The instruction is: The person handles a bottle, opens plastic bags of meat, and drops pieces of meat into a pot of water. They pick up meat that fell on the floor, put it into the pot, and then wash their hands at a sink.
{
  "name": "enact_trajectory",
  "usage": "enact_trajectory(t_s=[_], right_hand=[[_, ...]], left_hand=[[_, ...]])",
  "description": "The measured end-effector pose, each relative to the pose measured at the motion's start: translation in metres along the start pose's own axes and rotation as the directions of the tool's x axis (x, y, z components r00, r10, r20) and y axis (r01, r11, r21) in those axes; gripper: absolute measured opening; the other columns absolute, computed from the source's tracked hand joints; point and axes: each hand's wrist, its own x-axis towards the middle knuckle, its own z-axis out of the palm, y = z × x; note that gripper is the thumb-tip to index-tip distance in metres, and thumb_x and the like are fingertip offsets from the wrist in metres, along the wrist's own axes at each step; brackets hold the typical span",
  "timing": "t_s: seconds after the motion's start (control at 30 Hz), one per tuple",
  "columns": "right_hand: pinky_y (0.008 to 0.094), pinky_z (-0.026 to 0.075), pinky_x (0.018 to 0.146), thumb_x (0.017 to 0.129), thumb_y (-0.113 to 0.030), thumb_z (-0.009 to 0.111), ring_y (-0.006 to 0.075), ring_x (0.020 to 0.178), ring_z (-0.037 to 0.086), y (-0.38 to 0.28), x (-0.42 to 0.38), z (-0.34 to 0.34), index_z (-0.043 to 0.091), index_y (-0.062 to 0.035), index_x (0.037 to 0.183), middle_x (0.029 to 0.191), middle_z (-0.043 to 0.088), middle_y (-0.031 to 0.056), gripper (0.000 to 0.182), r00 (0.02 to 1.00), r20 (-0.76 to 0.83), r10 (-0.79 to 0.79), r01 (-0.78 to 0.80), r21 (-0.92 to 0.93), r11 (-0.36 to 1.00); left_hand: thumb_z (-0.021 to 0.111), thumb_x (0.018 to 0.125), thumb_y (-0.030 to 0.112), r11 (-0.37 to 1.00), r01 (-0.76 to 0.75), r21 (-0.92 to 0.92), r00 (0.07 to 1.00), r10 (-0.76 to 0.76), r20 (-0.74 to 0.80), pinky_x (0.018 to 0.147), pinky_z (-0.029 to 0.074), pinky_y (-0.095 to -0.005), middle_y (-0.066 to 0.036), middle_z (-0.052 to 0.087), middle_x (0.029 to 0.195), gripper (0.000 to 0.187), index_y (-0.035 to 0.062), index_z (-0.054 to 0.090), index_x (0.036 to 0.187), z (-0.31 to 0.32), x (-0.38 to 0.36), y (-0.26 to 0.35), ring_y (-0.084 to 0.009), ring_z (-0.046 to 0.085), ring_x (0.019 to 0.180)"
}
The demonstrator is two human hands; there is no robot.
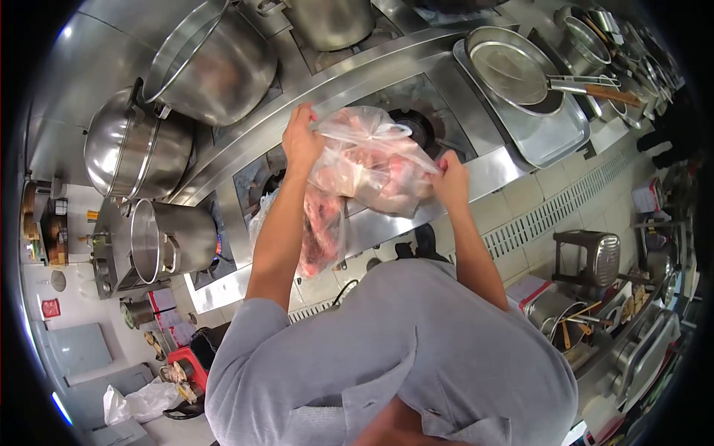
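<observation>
A clear plastic bag (387,175) filled with pale pink raw meat is stretched between my two hands over the stove's front edge. My left hand (301,141) pinches its left upper side, fingers closed. On the other side my right hand (451,177) grips the bag's right edge in a closed pinch. A second clear bag (325,234) with darker red meat lies just below and left, partly covered by the first bag and by my left forearm. Behind the bags, a black burner (416,128) shows in the stove top.
Large steel pots (223,74) stand at the back left, with a tall open pot (175,241) nearer on the left. To the right, a strainer (509,72) with a wooden handle rests over a metal tray (554,137). A steel stool (591,256) stands on the tiled floor beside a drain grate (554,204).
</observation>
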Motion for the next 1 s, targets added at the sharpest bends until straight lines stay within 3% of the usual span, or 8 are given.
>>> enact_trajectory(t_s=[0.27,0.4,0.53,0.67,0.77,0.87,0.93,1.0], right_hand=[[0.0361,0.045,0.053,0.072,-0.001,0.055,0.0296,0.050,0.053,0.062,-0.034,-0.022,0.048,-0.0019,0.076,0.064,0.058,0.0155,0.008,0.994,0.081,0.066,-0.058,-0.092,0.994],[0.0266,0.043,0.049,0.077,0.001,0.049,0.0148,0.053,0.053,0.092,-0.038,-0.031,0.054,-0.0043,0.087,0.066,0.057,0.0063,0.012,0.829,0.406,0.384,-0.526,0.332,0.783],[0.0237,0.043,0.052,0.079,-0.002,0.053,0.0109,0.056,0.053,0.093,-0.024,-0.045,0.056,-0.0056,0.099,0.071,0.057,0.0019,0.021,0.725,0.585,0.363,-0.677,0.509,0.531],[0.0233,0.045,0.059,0.081,-0.010,0.059,0.0116,0.065,0.057,0.016,-0.005,-0.072,0.057,-0.0037,0.097,0.078,0.061,0.0026,0.016,0.872,0.466,0.153,-0.419,0.547,0.725],[0.0262,0.048,0.067,0.082,-0.018,0.063,0.0170,0.073,0.061,-0.033,0.004,-0.050,0.060,-0.0002,0.095,0.087,0.065,0.0086,0.022,0.984,0.144,-0.103,0.033,0.419,0.907],[0.0314,0.049,0.073,0.082,-0.026,0.062,0.0240,0.079,0.065,-0.050,0.003,-0.021,0.064,0.0013,0.094,0.091,0.067,0.0156,0.029,0.832,0.542,-0.121,0.047,0.149,0.988],[0.0349,0.050,0.074,0.080,-0.035,0.063,0.0287,0.079,0.065,-0.035,0.003,0.004,0.068,-0.0007,0.094,0.085,0.067,0.0172,0.037,0.952,0.256,-0.170,0.266,-0.412,0.871],[0.0358,0.050,0.073,0.079,-0.038,0.064,0.0288,0.079,0.066,-0.022,0.009,0.004,0.068,-0.0012,0.094,0.082,0.068,0.0166,0.040,0.943,0.321,-0.087,0.175,-0.259,0.950]], left_hand=[[0.065,0.066,0.000,0.967,0.113,0.227,0.993,-0.120,0.015,0.079,0.047,-0.0363,-0.004,0.049,0.133,0.019,0.0083,0.056,0.081,-0.013,-0.001,-0.032,-0.0255,0.059,0.099],[0.067,0.067,0.012,0.954,0.029,0.299,0.998,-0.012,-0.060,0.095,0.041,-0.0474,-0.003,0.051,0.130,0.016,0.0108,0.062,0.082,-0.005,-0.023,-0.046,-0.0292,0.057,0.105],[0.071,0.065,0.018,0.963,0.259,0.076,0.901,-0.270,0.341,0.090,0.045,-0.0373,-0.008,0.058,0.116,0.029,0.0080,0.062,0.090,-0.031,-0.039,-0.017,-0.0318,0.056,0.104],[0.070,0.068,0.017,0.965,-0.255,-0.059,0.953,0.262,0.155,0.089,0.045,-0.0369,-0.013,0.061,0.104,0.043,0.0052,0.058,0.108,-0.066,-0.055,0.066,-0.0319,0.059,0.099],[0.066,0.073,0.013,0.943,-0.103,-0.317,0.936,0.199,0.289,0.092,0.043,-0.0414,-0.016,0.061,0.102,0.037,0.0037,0.057,0.107,-0.042,-0.080,0.102,-0.0333,0.057,0.104],[0.057,0.080,0.016,0.943,-0.123,-0.308,0.890,0.243,0.387,0.091,0.044,-0.0435,-0.015,0.061,0.107,0.027,0.0044,0.060,0.105,0.008,-0.091,0.079,-0.0346,0.056,0.104],[0.055,0.082,0.027,0.968,-0.040,0.246,0.914,-0.064,0.401,0.084,0.046,-0.0449,-0.019,0.062,0.098,0.033,0.0029,0.061,0.103,0.022,-0.073,0.065,-0.0362,0.059,0.095],[0.053,0.082,0.032,0.968,-0.097,0.231,0.823,-0.052,0.565,0.083,0.046,-0.0450,-0.019,0.062,0.097,0.034,0.0042,0.062,0.101,0.016,-0.054,0.065,-0.0361,0.059,0.095]])
